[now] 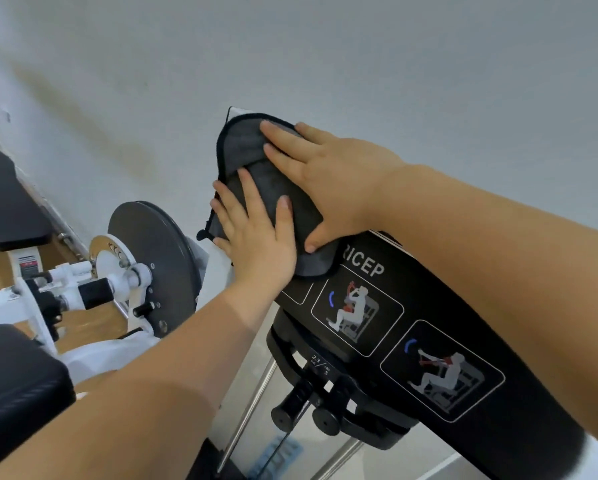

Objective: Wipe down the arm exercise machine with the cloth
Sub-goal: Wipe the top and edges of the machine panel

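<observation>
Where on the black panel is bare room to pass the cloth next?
Free: the black panel around the upper diagram and lower diagram. Crowded: its top end, where left hand and right hand press the cloth.

Both hands flat on grey cloth (256, 161) draped over top of black machine cover (464, 341): left hand (256, 233) on lower edge, right hand (328, 181) on upper part, white wall (360, 46) behind.

Cloth (252, 147): fuzzy grey microfibre w/ stitched edge. Machine cover (540, 420), 4 o'clock: smooth blk plastic, semi-gloss. Disc (159, 244), 9 o'clock: matt grey metal. Rods (252, 403), 6 o'clock: polished metal.
</observation>
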